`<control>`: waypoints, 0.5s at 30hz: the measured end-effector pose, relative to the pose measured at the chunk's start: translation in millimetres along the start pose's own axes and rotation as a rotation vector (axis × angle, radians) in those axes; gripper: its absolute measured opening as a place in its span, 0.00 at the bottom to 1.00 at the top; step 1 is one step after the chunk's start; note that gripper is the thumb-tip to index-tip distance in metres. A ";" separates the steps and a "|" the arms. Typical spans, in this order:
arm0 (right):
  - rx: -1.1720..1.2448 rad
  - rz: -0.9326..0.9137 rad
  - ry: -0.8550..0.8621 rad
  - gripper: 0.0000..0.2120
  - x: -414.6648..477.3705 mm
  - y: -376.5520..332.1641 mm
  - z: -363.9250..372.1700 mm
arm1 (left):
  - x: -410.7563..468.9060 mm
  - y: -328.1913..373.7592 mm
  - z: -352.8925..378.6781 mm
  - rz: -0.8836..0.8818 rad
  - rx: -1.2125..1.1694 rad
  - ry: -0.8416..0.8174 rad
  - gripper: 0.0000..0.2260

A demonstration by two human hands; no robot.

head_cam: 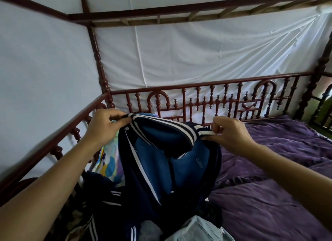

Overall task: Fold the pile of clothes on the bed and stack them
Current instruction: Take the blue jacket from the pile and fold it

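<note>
A navy and blue jacket (158,156) with white stripes was held up mid-frame. Its striped edge was pinched at its 10 o'clock by the left hand (105,126) and at its 2 o'clock by the right hand (231,133). The pile of clothes (107,210) was seen at 7 o'clock below it, a pale denim garment (201,230) at 6 o'clock, and the purple bedspread (269,201) at 4 o'clock.

My jacket (167,151) is smooth knit cloth. The bedspread (273,195) looks plush, velvety. The bed rail (206,100) is glossy turned wood.
</note>
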State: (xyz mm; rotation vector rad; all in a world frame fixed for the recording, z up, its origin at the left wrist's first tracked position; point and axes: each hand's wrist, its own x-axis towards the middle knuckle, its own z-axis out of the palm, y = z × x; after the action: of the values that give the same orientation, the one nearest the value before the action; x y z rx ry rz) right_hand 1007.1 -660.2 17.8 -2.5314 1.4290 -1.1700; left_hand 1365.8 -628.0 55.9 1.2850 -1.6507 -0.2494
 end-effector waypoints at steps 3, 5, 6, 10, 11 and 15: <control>0.385 0.041 -0.210 0.19 7.0 -10.6 -20.6 | 5.8 5.9 -7.1 -0.013 -0.107 0.059 0.09; 0.751 0.064 -0.269 0.17 9.0 -16.3 -25.5 | 11.9 14.8 -5.9 -0.073 -0.255 0.105 0.10; 0.847 0.081 -0.288 0.16 10.4 -19.3 -25.5 | 16.2 20.5 -4.5 -0.108 -0.330 0.130 0.10; 0.493 0.116 -0.192 0.12 23.2 -19.4 -33.7 | 30.2 44.4 -3.2 -0.062 -0.163 0.111 0.09; 0.355 0.125 -0.120 0.12 27.2 -13.7 -42.8 | 30.1 49.5 -3.2 0.035 -0.026 0.049 0.10; 0.263 0.141 -0.065 0.18 27.4 10.2 -93.8 | 24.3 70.2 -1.2 0.200 0.212 -0.328 0.23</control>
State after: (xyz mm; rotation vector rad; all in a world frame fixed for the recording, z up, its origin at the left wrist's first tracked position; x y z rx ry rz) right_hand 951.1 -655.1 98.3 -2.2339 1.3168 -1.1556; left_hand 1324.5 -618.4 116.9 1.2711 -2.1184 -0.1733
